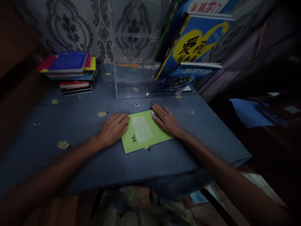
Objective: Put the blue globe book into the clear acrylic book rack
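We keep the left hand (113, 128) and right hand (166, 121) flat, each grip spread and pinching nothing, on the side edges of the thin green book (144, 131) near the tabletop's (77, 125) front edge; it looks light, flexible, best lifted by its edges.

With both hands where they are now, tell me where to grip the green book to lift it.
Take the green book by its near edge, which looks free of both hands. It lies flat and thin on the blue tablecloth, the left hand at its left edge and the right hand on its far right corner, so probably slide fingertips under and pinch.
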`<action>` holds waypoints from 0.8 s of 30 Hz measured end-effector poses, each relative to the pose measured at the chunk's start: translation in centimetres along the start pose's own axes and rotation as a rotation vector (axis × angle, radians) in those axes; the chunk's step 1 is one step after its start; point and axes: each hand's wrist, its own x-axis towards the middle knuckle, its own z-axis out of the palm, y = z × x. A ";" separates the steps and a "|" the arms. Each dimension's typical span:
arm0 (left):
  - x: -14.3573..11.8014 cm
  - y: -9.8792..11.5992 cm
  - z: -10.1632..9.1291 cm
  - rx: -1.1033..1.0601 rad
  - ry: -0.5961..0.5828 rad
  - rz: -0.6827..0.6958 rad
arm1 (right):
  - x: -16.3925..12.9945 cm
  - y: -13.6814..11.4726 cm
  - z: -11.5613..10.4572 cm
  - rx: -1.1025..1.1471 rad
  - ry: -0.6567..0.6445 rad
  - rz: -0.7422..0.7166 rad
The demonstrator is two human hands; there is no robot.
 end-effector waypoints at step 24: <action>0.2 5.6 -3.0 0.302 -0.328 -0.184 | -3.5 0.5 1.7 -0.121 0.156 -0.126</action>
